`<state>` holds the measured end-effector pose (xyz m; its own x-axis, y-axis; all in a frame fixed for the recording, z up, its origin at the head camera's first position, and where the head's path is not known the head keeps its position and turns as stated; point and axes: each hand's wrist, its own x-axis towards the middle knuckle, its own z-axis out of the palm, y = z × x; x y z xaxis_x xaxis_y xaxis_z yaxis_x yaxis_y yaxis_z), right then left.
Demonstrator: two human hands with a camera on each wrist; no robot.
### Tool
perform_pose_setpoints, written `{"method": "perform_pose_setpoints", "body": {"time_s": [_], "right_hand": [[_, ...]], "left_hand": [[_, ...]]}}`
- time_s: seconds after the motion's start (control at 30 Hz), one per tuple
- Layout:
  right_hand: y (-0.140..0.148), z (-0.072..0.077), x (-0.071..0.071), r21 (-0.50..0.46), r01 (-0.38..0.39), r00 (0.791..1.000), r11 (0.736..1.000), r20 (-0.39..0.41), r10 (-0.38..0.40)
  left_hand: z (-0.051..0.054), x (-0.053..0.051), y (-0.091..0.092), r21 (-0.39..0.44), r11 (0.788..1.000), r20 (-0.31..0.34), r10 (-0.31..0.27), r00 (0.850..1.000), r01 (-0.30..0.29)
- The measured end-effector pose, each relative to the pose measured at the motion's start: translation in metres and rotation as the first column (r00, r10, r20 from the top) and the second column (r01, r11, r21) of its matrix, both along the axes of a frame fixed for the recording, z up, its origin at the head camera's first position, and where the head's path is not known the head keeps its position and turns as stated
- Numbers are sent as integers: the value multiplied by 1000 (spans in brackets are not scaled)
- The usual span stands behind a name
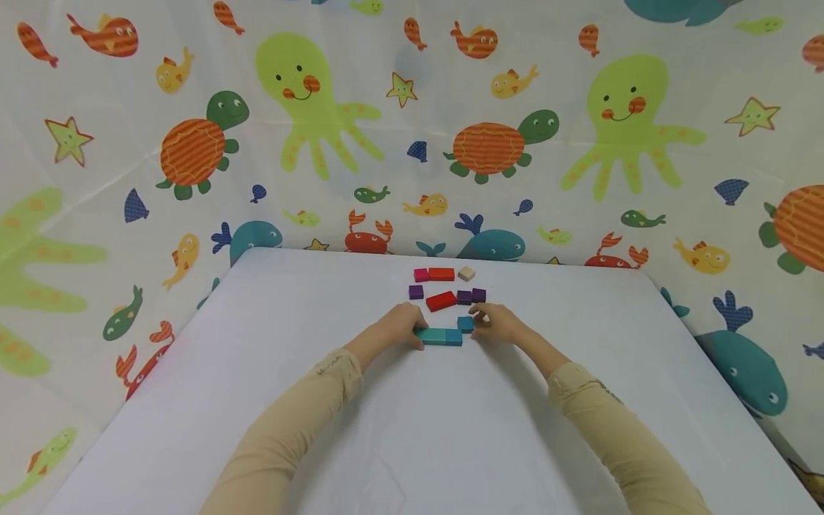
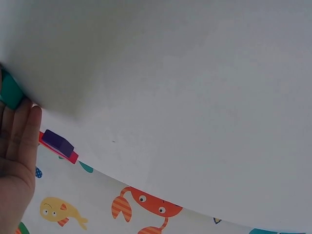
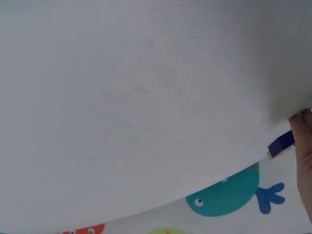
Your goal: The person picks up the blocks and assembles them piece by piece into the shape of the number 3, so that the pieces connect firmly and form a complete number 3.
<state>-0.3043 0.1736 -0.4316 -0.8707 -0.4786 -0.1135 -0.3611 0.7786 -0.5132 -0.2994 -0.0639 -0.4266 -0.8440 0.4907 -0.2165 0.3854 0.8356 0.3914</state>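
My left hand holds the left end of a long teal block, thumb on the near side and fingers on the far side. In the left wrist view, the left hand is at the green-looking end of this block. A blue block adjoins its right end. Just behind that sits a small blue cube. At the cube's right side is my right hand, thumb and forefinger apart; any contact is unclear. The right wrist view shows only part of the right hand.
Behind the hands lie a tilted red block, two purple cubes at its right and another purple cube at left. Farther back are a pink cube, a red block and a beige block, near the white table's far edge.
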Motion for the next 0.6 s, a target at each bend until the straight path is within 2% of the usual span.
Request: {"method": "perform_pose_setpoints", "body": {"time_s": [0.2, 0.33, 0.47, 0.6], "right_hand": [[7, -4, -4, -116, 43, 997, 992, 74, -35], [10, -4, -4, -160, 80, 994, 984, 81, -68], [11, -2, -7, -186, 145, 988, 972, -32, -153], [13, 0, -11, -216, 216, 951, 952, -173, -255]], "left_hand": [[4, -2, -1, 14, 999, 13, 34, 999, -34], [2, -2, -1, 18, 999, 24, 31, 999, -31], [0, -1, -1, 9, 1000, 14, 17, 1000, -17], [-1, 0, -2, 9, 1000, 13, 19, 1000, -19]]}}
